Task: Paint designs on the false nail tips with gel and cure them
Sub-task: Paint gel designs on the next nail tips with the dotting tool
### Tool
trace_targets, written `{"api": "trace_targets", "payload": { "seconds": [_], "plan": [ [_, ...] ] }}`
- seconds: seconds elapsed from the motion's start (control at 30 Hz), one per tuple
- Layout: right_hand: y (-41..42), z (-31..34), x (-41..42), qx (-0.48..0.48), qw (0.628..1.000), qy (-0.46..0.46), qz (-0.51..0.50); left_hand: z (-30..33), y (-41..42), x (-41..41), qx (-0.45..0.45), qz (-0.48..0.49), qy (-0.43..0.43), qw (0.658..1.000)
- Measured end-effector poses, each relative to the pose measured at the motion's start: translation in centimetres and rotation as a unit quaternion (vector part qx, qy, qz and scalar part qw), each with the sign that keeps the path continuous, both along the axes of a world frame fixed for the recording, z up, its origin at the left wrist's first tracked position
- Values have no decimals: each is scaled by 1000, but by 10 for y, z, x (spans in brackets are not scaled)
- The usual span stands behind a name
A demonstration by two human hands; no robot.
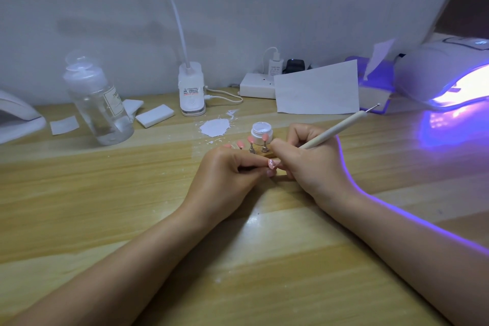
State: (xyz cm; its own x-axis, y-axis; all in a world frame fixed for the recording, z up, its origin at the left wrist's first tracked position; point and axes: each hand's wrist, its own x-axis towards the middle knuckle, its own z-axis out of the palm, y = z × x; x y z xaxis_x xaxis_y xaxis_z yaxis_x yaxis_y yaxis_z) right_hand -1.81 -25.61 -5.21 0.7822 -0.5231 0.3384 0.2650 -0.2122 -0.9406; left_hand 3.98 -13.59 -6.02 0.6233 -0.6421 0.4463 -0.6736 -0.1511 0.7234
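Both hands meet at the middle of the pale wooden counter [105, 193]. The left hand [225, 167] curls its fingers around a small holder carrying a pink false nail tip [272, 164] with a pale design, the tip showing just at the fingertips. The right hand [309, 159] grips a slim cream-coloured dotting tool [341, 127] like a pen, its working end hidden down by the nail tip and its metal ball end pointing up and to the right. Just behind the hands, more pink nail tips on metal stands [258, 143] sit on a small wooden base, beside an open white jar of gel [260, 130]. At the far right, a white curing lamp [444, 74] glows violet.
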Motion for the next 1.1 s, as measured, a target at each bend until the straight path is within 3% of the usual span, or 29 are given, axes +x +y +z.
{"api": "trace_targets", "payload": {
  "seconds": [0.7, 1.1],
  "plan": [
    [3, 3, -3, 10, 1000, -3, 21, 1, 0, 0, 7, 5, -8, 1000],
    [1, 9, -4, 109, 992, -49, 29, 2, 1, -1, -8, -3, 34, 999]
  ]
}}
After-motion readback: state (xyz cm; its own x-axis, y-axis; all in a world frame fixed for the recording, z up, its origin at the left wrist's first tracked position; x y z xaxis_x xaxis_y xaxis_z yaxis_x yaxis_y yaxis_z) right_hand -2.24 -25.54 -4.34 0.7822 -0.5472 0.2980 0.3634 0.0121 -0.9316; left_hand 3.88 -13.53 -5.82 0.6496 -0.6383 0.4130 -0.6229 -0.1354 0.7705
